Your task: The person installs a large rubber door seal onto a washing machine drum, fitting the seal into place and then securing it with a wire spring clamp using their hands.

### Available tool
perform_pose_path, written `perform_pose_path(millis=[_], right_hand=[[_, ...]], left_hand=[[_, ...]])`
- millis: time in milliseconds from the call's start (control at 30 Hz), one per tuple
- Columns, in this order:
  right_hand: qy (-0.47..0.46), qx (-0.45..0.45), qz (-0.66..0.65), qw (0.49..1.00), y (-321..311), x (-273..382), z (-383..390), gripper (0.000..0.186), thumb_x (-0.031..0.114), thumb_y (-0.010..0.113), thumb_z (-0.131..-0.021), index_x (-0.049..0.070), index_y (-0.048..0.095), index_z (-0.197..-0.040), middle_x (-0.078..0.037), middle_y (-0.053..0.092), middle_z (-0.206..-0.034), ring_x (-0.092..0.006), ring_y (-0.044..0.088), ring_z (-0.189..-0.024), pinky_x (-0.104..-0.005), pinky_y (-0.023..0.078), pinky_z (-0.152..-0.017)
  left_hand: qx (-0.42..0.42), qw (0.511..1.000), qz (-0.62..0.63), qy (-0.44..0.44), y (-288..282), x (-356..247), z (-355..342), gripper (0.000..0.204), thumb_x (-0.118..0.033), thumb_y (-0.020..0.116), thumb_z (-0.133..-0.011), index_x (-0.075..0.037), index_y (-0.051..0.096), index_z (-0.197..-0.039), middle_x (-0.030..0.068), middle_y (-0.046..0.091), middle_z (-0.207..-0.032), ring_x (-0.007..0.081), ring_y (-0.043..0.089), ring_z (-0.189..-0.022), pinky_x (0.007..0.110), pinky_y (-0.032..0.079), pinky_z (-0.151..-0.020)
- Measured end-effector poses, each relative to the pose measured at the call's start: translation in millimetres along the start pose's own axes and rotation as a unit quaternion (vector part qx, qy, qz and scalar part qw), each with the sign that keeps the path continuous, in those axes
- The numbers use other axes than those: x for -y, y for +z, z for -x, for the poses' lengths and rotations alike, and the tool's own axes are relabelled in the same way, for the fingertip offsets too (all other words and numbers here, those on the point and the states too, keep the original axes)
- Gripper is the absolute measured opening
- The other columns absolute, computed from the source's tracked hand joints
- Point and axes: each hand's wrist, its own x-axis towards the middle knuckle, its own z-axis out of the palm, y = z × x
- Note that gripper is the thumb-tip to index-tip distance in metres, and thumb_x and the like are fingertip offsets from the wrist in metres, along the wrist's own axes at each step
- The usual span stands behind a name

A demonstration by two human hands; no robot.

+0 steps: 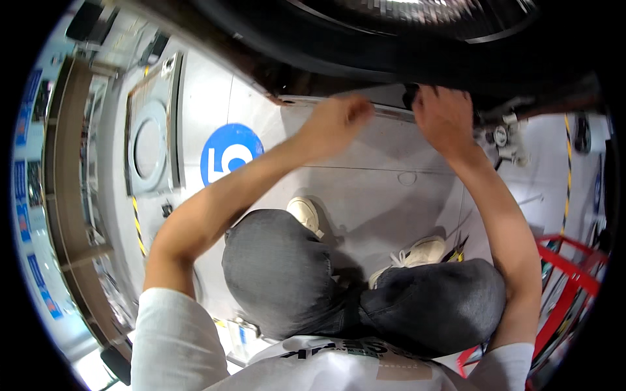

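Observation:
A large drum machine, likely a washing machine with its front off, fills the top of the view. Its metal drum (417, 9) sits inside a thick black rubber ring (365, 55). My left hand (336, 127) is raised just before the machine's lower edge, fingers curled and slightly blurred; what they hold, if anything, is hidden. Under the black ring, my right hand (447, 117) reaches up with bent fingers beside a small dark part (409, 96). Its fingertips are partly hidden, so I cannot make out what they grip. A metal strip (391, 113) runs between both hands.
A panel with a round hole (153, 127) lies on the floor at the left. Right of my right hand is a pale fitting, perhaps a pump (510, 140). A red metal frame (567, 274) stands at the lower right; a shelf unit (65, 176) lines the left.

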Motion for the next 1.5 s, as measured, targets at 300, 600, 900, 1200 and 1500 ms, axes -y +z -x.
perform_pose_path(millis=[300,600,900,1200,1500], right_hand=[[-0.026,0.096,0.013,0.995,-20.5,-1.4,-21.3,0.033,0.012,0.064,-0.086,-0.005,0.061,-0.114,-0.026,0.063,-0.108,-0.044,0.058,-0.102,-0.0484,0.044,-0.088],[0.192,0.229,-0.092,0.95,-54.7,2.7,-26.4,0.044,0.03,0.04,-0.104,-0.007,0.058,-0.119,-0.03,0.057,-0.121,-0.0449,0.051,-0.113,-0.0463,0.036,-0.098],[0.06,0.248,0.038,0.966,-55.2,19.9,-39.2,0.048,0.019,0.074,-0.085,-0.003,0.057,-0.124,-0.025,0.06,-0.121,-0.04,0.055,-0.115,-0.0442,0.039,-0.1],[0.011,0.201,0.053,0.978,-46.1,12.7,-28.6,0.042,0.013,0.07,-0.085,-0.003,0.057,-0.122,-0.025,0.06,-0.119,-0.0426,0.056,-0.11,-0.0473,0.041,-0.095],[0.066,0.197,0.052,0.977,-43.0,8.0,-19.0,0.029,0.004,0.067,-0.081,-0.003,0.064,-0.109,-0.025,0.063,-0.111,-0.0427,0.058,-0.104,-0.0474,0.041,-0.094]], left_hand=[[-0.23,0.834,0.501,-0.029,13.4,4.0,-45.4,0.027,-0.009,0.058,-0.091,0.004,0.058,-0.114,0.0146,0.069,-0.095,0.0213,0.065,-0.084,0.033,0.051,-0.076],[-0.259,0.798,0.545,-0.008,28.0,-6.1,-60.4,0.023,-0.005,0.051,-0.094,0.001,0.054,-0.116,0.0177,0.066,-0.101,0.0243,0.065,-0.096,0.036,0.05,-0.084],[-0.322,0.766,0.556,0.024,21.3,2.8,-51.8,0.021,-0.015,0.05,-0.098,0.002,0.057,-0.108,0.0244,0.066,-0.091,0.0417,0.063,-0.091,0.047,0.048,-0.078],[-0.435,0.774,0.455,0.065,5.7,11.0,-50.5,0.015,-0.009,0.058,-0.091,0.002,0.059,-0.101,0.0232,0.065,-0.081,0.0419,0.063,-0.077,0.045,0.05,-0.068],[-0.383,0.79,0.474,0.068,0.0,17.7,-49.3,0.016,-0.01,0.061,-0.087,0.002,0.061,-0.097,0.0218,0.065,-0.078,0.0385,0.066,-0.074,0.043,0.052,-0.065]])
